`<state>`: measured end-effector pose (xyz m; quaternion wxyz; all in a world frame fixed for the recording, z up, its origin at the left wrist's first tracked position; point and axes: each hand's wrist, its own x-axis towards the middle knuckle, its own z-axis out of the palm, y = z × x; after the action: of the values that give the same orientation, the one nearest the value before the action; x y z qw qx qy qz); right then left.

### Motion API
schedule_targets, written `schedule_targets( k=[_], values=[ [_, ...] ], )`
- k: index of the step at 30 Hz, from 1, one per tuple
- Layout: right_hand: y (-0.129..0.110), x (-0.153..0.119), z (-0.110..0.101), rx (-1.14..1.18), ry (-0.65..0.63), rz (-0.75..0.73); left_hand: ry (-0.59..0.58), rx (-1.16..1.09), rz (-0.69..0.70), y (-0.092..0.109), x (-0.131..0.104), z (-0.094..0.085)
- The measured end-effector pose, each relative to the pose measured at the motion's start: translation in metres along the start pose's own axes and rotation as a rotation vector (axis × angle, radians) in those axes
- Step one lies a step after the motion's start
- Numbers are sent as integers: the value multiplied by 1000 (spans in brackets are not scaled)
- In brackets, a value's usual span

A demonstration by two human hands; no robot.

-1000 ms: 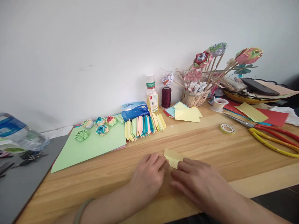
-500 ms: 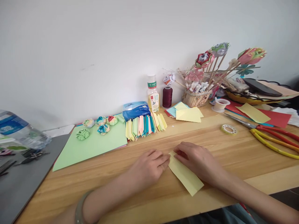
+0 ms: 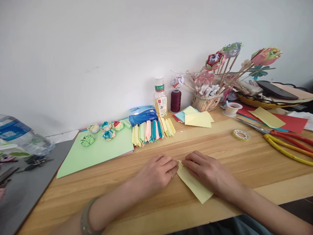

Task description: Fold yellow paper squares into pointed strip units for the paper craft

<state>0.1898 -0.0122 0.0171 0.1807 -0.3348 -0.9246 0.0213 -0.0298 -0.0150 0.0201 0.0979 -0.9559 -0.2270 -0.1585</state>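
A folded strip of pale yellow paper (image 3: 195, 187) lies flat on the wooden table (image 3: 244, 163), pointing toward me and to the right. My left hand (image 3: 156, 173) rests palm down with its fingertips on the strip's far left corner. My right hand (image 3: 207, 171) lies over the strip's far end, fingers pressing the same corner from the right. Both hands meet at that corner. A green bangle (image 3: 85, 217) sits on my left wrist.
Behind the hands are a row of folded coloured paper pieces (image 3: 151, 130), a green sheet (image 3: 97, 151) with small paper roses (image 3: 107, 134), a tissue pack (image 3: 143, 115), a small bottle (image 3: 160, 98), a thread spool (image 3: 175, 100), a basket of paper flowers (image 3: 207, 98), tape (image 3: 241, 134) and scissors (image 3: 281, 143) at right.
My right hand slid from near me to the far end of the strip, uncovering the paper's length. My left hand has stayed at the corner.
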Motion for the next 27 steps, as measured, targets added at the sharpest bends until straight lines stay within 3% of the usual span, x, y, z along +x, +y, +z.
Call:
schedule_targets(
  k=[16, 27],
  values=[
    [-3, 1, -4, -123, 17, -148, 40, 36, 87, -7, 1, 11],
    [-3, -5, -8, -81, -32, -126, 23, 22, 87, -7, 4, 5]
  ],
)
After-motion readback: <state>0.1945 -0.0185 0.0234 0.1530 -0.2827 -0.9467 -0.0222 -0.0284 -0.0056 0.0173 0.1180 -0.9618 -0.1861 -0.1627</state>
